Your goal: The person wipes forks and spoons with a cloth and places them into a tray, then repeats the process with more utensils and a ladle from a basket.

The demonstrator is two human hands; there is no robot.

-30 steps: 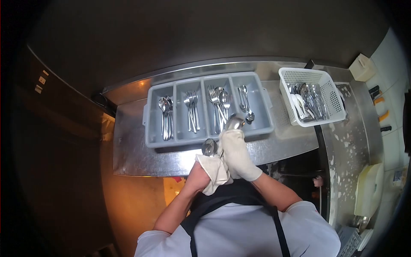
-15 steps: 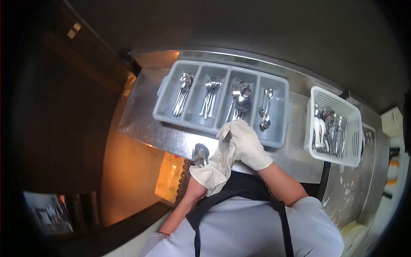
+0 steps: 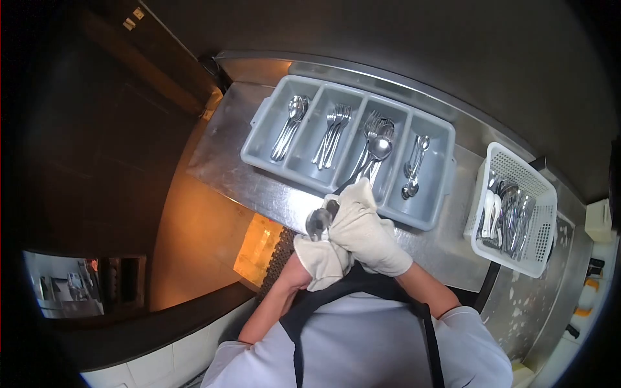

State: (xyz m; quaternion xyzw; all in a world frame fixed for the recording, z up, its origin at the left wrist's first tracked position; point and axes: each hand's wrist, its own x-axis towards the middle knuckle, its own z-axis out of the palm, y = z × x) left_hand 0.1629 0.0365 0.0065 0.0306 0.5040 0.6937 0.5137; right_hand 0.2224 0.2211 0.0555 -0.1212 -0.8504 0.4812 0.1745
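Observation:
Both my hands wear cream gloves and meet just in front of the grey cutlery tray (image 3: 266, 165). My left hand (image 3: 323, 262) is closed on spoons (image 3: 318, 224), whose bowls stick out to the left of the gloves. Over it lies my right hand (image 3: 372, 233), closed, with its fingers pressed together; what it grips is hidden. The tray has four compartments: spoons (image 3: 296, 110) at the left, then forks (image 3: 336, 126), then mixed forks and large spoons (image 3: 380, 149), and small spoons (image 3: 414, 168) at the right.
A white perforated basket (image 3: 542, 229) with knives and white-handled pieces stands on the steel counter (image 3: 226, 145), right of the tray. A wall edge runs behind the tray. An orange-lit crate (image 3: 257, 249) is below the counter's front edge at the left.
The view has shifted, so tray and basket appear further right. My right hand has come over my left, and the spoon bowls now show more plainly at the left of the gloves.

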